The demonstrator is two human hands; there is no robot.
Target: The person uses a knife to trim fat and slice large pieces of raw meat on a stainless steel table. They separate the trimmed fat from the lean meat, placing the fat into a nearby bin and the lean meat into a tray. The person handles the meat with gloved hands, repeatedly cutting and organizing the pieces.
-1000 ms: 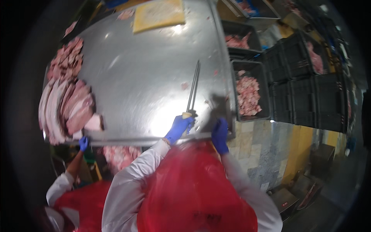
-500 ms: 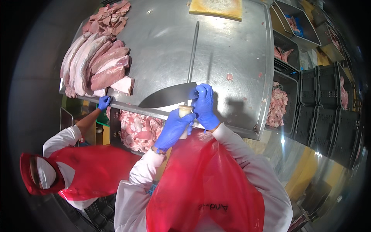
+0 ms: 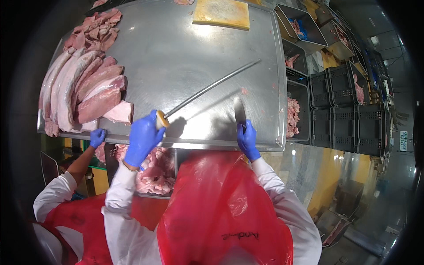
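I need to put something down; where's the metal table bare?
The widest bare patch lies between the meat strips, yellow board and sharpening rod; a smaller one between the left hand and knife. Meat crowds the left side of the table.

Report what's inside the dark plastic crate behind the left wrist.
Pink and whitish raw meat pieces show. They cover the bottom of the crate and anything beneath them; the blue-gloved left hand and white sleeve hide part too.
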